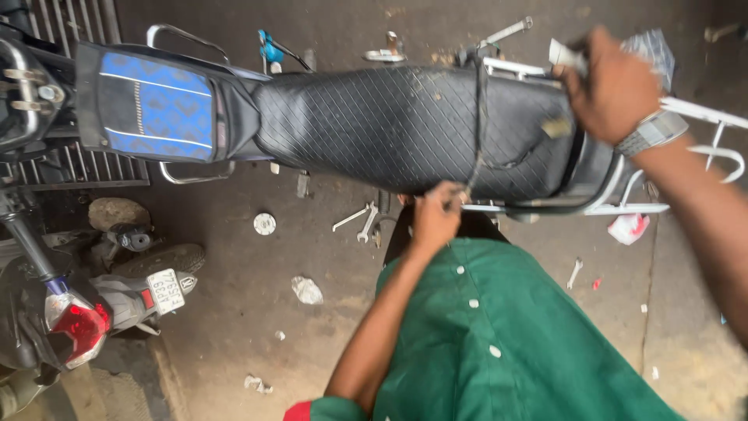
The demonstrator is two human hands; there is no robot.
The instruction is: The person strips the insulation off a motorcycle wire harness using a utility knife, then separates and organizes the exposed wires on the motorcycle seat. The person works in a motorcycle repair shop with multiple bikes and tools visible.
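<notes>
Left hand (435, 218): fingers clamped on the black seat strap (477, 132) at the near edge of the quilted motorcycle seat (389, 125). Right hand (615, 86): fingers closed on a clear plastic bag (650, 48) above the rear grab rail (701, 113).

My view is lit by soft, even daylight, moderately bright, with no hard shadows on the concrete floor (234, 312). A dull sheen lies across the quilted black motorcycle seat (389, 117), brightest along its upper edge. My right hand (615, 86) is smeared by motion blur, as is the forearm below it. My left hand (436, 218) is sharper. The wide lens bends the frame edges, and the left corner falls darker.
</notes>
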